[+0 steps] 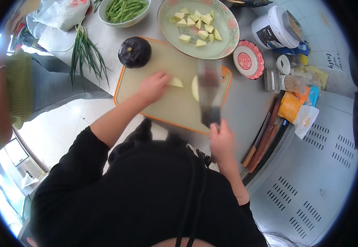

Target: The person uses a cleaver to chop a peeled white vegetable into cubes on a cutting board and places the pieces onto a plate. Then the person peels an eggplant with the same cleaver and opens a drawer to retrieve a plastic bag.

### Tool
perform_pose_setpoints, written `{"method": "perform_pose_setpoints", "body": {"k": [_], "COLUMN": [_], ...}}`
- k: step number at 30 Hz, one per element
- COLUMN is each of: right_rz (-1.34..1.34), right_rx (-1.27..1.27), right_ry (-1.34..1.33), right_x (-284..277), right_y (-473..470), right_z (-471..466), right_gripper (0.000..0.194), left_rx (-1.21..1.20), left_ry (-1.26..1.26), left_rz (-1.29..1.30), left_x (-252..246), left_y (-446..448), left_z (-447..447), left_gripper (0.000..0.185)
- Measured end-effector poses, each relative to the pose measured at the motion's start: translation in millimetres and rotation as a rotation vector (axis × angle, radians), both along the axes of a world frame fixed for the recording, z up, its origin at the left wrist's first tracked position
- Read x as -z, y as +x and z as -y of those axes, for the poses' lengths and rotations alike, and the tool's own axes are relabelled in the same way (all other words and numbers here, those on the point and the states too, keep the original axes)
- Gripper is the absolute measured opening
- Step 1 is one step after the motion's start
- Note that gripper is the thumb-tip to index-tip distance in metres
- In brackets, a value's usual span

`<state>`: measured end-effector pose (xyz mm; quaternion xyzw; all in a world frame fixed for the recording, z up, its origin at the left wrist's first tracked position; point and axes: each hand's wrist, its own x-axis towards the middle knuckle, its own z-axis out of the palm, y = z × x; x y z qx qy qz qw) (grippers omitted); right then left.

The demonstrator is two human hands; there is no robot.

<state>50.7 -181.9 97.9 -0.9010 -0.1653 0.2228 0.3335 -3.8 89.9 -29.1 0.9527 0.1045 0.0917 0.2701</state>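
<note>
My right hand (221, 139) grips the handle of a cleaver (209, 83), whose broad blade is blurred over the right side of the cutting board (172, 114). Partly behind the blade lies a pale vegetable slice (195, 89). The fingers of my left hand (154, 86) are closed at the end of a pale green vegetable wedge (176, 82) on the board. A whole dark purple round eggplant (134, 52) rests at the board's upper left corner. Cut pale chunks (202, 34) sit in a large floral dish (169, 37) beyond the board.
A bowl (120, 24) of green beans and a bunch of green onions (84, 52) are at the upper left. To the right are a red-rimmed plate (256, 54), a white bucket (267, 29), a glass jar (293, 84) and knives (261, 139). Another person (15, 89) stands at left.
</note>
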Motion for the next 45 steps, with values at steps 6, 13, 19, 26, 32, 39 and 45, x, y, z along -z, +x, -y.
{"method": "perform_pose_setpoints", "body": {"k": [6,13,19,26,32,39,45], "right_rz": [0.033,-0.031,-0.026,0.155,0.023,0.413,0.654], "right_rx": [-0.218,-0.265,-0.285,-0.412,-0.494,-0.517,-0.468], "right_ry": [-0.083,-0.278,-0.389,-0.250,-0.454,-0.198,-0.095], "right_x": [14.9,32.4,45.7,22.4,45.6,41.2,12.3], "right_y": [-13.5,-18.9,-15.3,-9.7,-11.8,-9.6,10.7], "right_z": [-31.3,-48.3,-58.6,-34.9,-50.2,-24.8,10.3], "right_gripper": [0.025,0.023,0.025,0.028,0.028,0.035,0.037], "left_rx": [-0.309,-0.346,-0.333,-0.137,-0.165,-0.134,-0.005], "left_ry": [-0.107,-0.185,-0.137,-0.028,-0.050,-0.069,0.008], "left_rz": [-0.007,0.037,0.064,0.187,0.168,0.051,0.173], "left_x": [17.2,14.4,17.5,29.8,23.2,16.0,16.6], "left_y": [-20.9,-24.1,-22.7,-21.2,-20.2,-22.7,5.5], "left_z": [31.4,40.4,33.0,-4.9,0.3,-2.6,9.4], "left_gripper": [0.020,0.022,0.021,0.016,0.016,0.030,0.032]}}
